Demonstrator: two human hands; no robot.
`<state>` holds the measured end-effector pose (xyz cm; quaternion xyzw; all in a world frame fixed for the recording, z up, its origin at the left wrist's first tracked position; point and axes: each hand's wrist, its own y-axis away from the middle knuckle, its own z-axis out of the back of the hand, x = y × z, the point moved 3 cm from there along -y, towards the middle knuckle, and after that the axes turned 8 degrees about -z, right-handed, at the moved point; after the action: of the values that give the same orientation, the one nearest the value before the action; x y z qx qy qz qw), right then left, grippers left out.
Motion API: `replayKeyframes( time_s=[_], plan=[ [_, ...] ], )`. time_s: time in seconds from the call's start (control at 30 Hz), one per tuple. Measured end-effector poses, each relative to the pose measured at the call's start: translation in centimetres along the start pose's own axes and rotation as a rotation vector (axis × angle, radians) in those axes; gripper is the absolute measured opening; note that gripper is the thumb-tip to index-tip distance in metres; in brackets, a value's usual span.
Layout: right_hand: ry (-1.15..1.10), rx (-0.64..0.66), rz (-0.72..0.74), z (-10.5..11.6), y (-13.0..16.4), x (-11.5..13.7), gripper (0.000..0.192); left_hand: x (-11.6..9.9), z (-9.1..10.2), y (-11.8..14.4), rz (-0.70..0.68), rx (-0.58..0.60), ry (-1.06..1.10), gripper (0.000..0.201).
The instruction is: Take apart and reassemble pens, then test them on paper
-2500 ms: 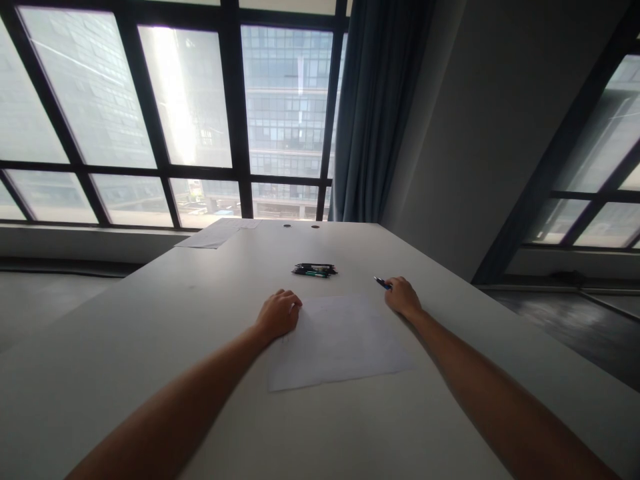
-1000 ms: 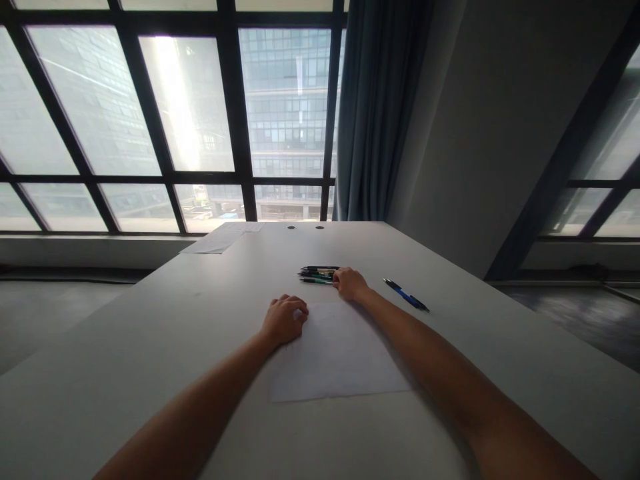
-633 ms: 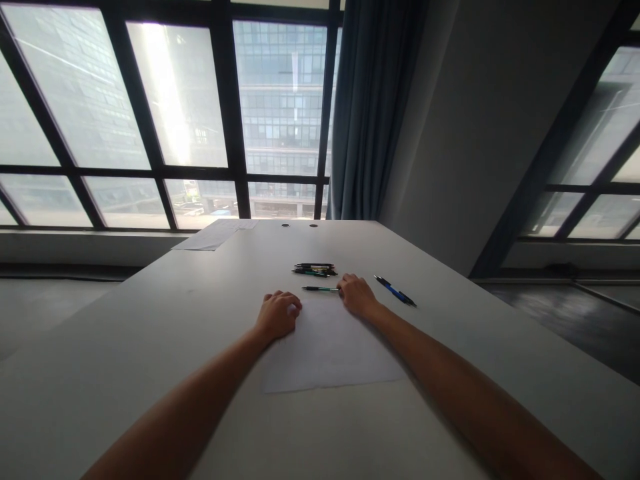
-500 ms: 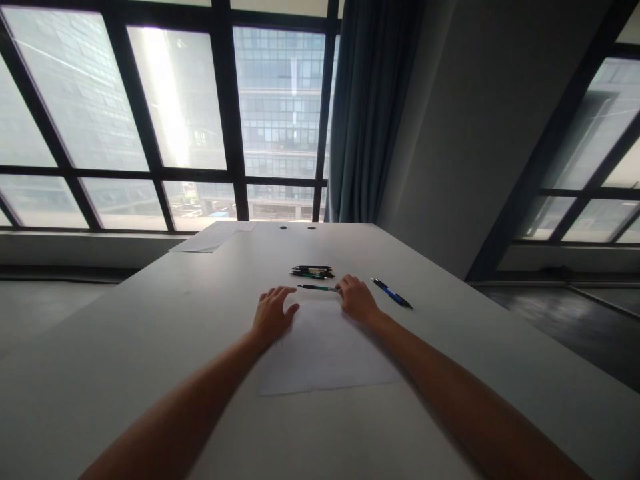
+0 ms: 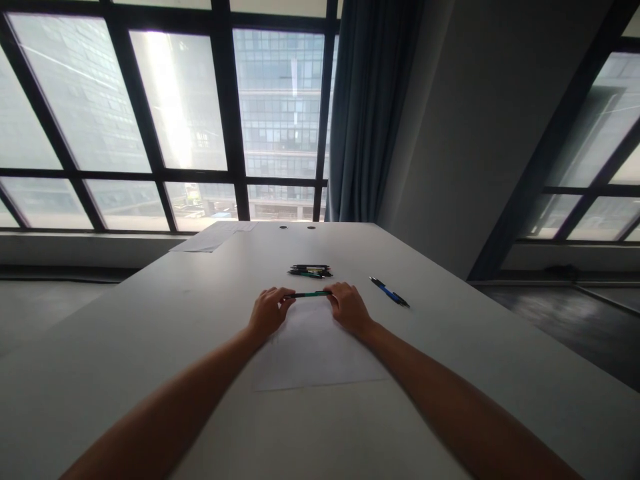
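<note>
The green pen point(image 5: 309, 294) was held level between both hands, just above the far edge of the sheet of paper point(image 5: 315, 350) on the bench point(image 5: 150, 320). The left hand point(image 5: 267, 312), which half a second earlier lay open and flat beside the sheet, had come up so that its fingers pinched the pen's left end. The right hand point(image 5: 347, 308) had drawn the pen back from the bundle of pens point(image 5: 310, 271) beyond the sheet, and its fingers gripped the right end. Probably the pen was clear of the bench, though the view was dim. 1 blue pen point(image 5: 389, 291) lay right of the sheet.
</note>
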<state>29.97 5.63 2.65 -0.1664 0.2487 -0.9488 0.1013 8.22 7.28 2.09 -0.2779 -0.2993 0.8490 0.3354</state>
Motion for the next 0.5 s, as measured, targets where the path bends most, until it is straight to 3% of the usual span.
replayKeyframes(
  time_s=[0.17,0.37,0.5],
  plan=[
    [0.027,-0.049,0.055,0.6,0.2,0.7,0.021,-1.1,0.4,0.1,-0.132,-0.031,0.04,0.02],
    [0.067,-0.057,0.262,0.7,0.6,2.6,0.025,-2.6,0.3,0.2,-0.242,0.025,0.056,0.027],
    [-0.084,-0.093,0.207,0.7,0.8,2.9,0.018,-2.8,0.4,0.1,-0.246,0.02,0.075,0.035]
  ],
)
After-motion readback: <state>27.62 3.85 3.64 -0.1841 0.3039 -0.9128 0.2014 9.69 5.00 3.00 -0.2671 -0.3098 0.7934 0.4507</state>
